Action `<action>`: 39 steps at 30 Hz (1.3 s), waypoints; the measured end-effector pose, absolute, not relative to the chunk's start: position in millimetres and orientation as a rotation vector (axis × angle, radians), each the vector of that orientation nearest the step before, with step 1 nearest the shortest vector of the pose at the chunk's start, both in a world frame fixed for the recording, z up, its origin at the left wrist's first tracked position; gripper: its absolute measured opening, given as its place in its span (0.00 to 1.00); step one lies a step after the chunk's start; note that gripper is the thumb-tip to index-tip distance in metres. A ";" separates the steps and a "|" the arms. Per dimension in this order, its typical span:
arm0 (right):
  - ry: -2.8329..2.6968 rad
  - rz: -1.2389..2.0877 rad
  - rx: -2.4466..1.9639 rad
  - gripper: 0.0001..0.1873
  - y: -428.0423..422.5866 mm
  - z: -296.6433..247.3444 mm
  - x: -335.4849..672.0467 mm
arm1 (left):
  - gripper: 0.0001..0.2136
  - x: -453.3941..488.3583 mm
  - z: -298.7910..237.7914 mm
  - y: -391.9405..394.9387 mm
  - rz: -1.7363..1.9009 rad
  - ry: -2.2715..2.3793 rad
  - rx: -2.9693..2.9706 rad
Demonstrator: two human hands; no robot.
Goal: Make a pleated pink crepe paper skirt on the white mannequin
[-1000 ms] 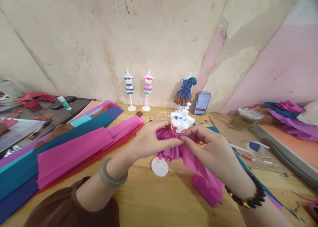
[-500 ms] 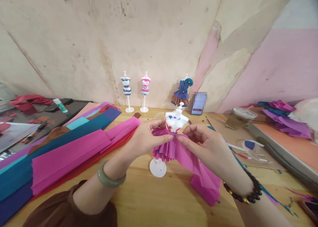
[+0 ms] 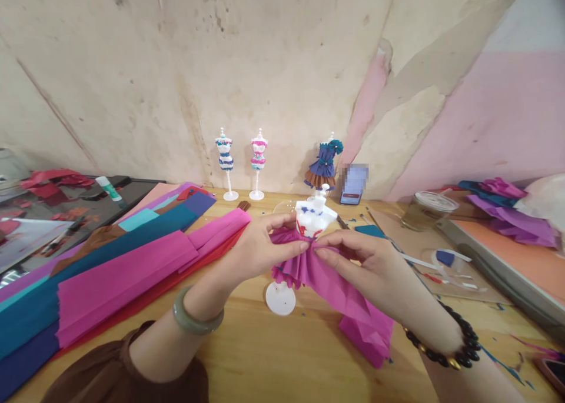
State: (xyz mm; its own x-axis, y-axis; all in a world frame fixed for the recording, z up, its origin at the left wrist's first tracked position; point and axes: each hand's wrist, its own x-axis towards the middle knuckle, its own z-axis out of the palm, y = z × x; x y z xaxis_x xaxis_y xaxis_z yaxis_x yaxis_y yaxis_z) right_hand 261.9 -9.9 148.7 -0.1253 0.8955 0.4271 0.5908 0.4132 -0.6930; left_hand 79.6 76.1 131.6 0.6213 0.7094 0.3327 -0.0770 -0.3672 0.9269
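Observation:
A small white mannequin (image 3: 314, 217) with blue and red marks on its bust leans between my hands, tilted over its round white base (image 3: 281, 299). Pleated magenta crepe paper (image 3: 309, 269) wraps its waist as a skirt, and a long loose end trails down to the right onto the table. My left hand (image 3: 269, 244) is closed around the waist, thumb pressing the gathered paper at the front. With thumb and fingertips, my right hand (image 3: 359, 259) pinches the paper's top edge just right of that thumb.
Folded crepe paper strips (image 3: 128, 273) in several colours cover the left side, with a glue stick (image 3: 108, 188) behind. Two mannequins (image 3: 258, 162), a dressed mannequin (image 3: 324, 163) and a phone (image 3: 354, 184) stand along the wall. At right are a lidded cup (image 3: 428, 210) and scraps.
My right hand has turned, its fingers coming down to close on the paper edge beside my left thumb. The left hand and mannequin have barely moved.

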 end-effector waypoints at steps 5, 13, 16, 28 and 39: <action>-1.911 0.346 -1.256 0.08 -9.8 145.5 264.8 | 0.11 78.1 131.6 77.4 0.911 0.502 1.776; -2.005 0.118 -1.315 0.07 -13.4 142.6 265.8 | 0.13 78.1 130.6 78.7 0.910 0.454 1.774; -2.046 0.093 -1.291 0.09 -15.3 143.2 264.6 | 0.12 78.3 131.7 77.3 0.912 0.481 1.761; -2.135 0.041 -1.224 0.10 -13.7 143.1 264.2 | 0.14 77.3 130.4 79.8 0.919 0.489 1.783; -1.987 0.033 -1.304 0.06 -12.1 142.2 265.4 | 0.12 78.1 130.5 79.7 0.910 0.458 1.791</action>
State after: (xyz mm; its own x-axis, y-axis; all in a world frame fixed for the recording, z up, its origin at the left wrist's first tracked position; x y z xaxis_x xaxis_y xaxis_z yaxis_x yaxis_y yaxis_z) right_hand 265.4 -12.1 142.2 -0.2035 0.7991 0.5657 0.7799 0.4816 -0.3997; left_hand 78.1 79.7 130.5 0.6407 0.6739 0.3680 -0.1053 -0.3976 0.9115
